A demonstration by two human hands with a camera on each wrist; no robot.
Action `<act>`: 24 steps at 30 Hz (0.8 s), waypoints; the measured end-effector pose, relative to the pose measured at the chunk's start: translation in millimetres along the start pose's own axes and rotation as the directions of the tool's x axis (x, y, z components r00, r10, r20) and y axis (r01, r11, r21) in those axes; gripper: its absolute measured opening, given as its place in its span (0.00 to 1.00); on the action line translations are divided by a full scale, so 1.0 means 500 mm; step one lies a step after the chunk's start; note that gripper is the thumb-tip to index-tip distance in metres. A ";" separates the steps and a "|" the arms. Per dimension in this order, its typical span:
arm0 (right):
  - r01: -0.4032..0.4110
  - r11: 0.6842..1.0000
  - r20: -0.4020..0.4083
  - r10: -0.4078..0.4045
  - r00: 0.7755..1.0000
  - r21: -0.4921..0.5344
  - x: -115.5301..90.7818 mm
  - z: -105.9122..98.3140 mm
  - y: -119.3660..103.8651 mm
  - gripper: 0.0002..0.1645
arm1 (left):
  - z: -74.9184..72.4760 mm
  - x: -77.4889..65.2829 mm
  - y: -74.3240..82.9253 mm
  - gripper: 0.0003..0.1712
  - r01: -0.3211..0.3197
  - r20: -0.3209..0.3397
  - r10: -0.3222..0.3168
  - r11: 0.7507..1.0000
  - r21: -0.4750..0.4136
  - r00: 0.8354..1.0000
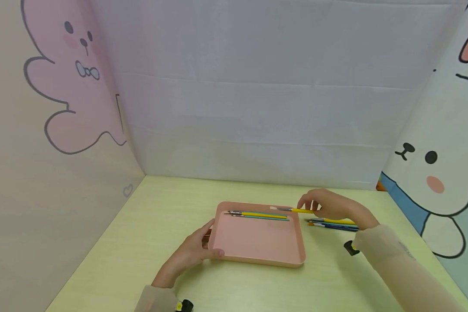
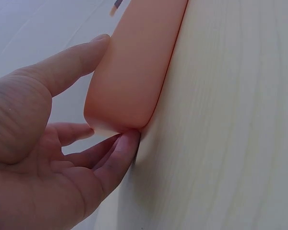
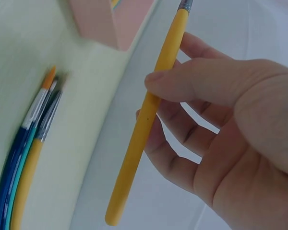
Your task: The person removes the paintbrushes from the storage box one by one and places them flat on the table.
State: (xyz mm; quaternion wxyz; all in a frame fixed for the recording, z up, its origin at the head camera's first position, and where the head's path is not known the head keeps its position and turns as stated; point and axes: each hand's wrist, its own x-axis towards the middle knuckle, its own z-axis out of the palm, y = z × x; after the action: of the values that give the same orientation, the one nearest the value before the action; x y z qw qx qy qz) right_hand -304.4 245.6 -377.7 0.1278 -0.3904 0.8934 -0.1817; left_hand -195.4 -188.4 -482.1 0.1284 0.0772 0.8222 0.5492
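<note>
A pink rectangular tray (image 1: pixel 257 240) sits on the table with several thin paintbrushes (image 1: pixel 259 215), yellow and teal, lying side by side near its far edge. My left hand (image 1: pixel 195 249) grips the tray's left side, thumb on the near left corner and fingers around the outer wall; the left wrist view shows the fingertips at the tray's lower edge. My right hand (image 1: pixel 327 204) pinches a yellow-handled paintbrush (image 3: pixel 149 110) between thumb and fingers. In the head view its pale bristles reach over the tray's far right corner, pointing left.
Right of the tray, beneath my right forearm, lies a group of paintbrushes (image 1: pixel 331 223) with yellow, teal and dark blue handles. A white cloth backdrop (image 1: pixel 257 108) rises behind the light wood table (image 1: pixel 175 195). Side panels carry cartoon animals.
</note>
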 end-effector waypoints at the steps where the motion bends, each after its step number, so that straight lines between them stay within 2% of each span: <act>1: -0.004 1.000 0.001 0.004 1.000 0.005 -0.005 -0.001 0.004 0.28 | 0.000 0.000 0.000 0.63 0.002 0.000 -0.002 1.000 0.001 1.000; 8: -0.042 0.999 -0.002 0.042 0.999 0.014 -0.044 -0.002 0.036 0.28 | -0.002 0.001 0.002 0.63 -0.003 0.007 0.003 1.000 0.003 1.000; 17: -0.054 0.998 -0.041 0.053 0.998 -0.011 -0.100 0.003 0.084 0.25 | -0.003 0.001 0.003 0.63 -0.011 0.015 0.011 1.000 -0.011 1.000; 24: -0.061 0.998 -0.043 0.061 0.997 0.007 -0.151 0.012 0.101 0.28 | -0.001 0.004 0.001 0.63 -0.015 0.008 0.015 1.000 0.005 1.000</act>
State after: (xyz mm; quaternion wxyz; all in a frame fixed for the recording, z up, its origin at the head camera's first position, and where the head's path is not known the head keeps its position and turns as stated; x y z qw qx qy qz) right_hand -285.0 332.2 -398.2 0.1152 -0.3587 0.9070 -0.1884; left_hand -197.7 -188.3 -481.8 0.1273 0.0857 0.8224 0.5478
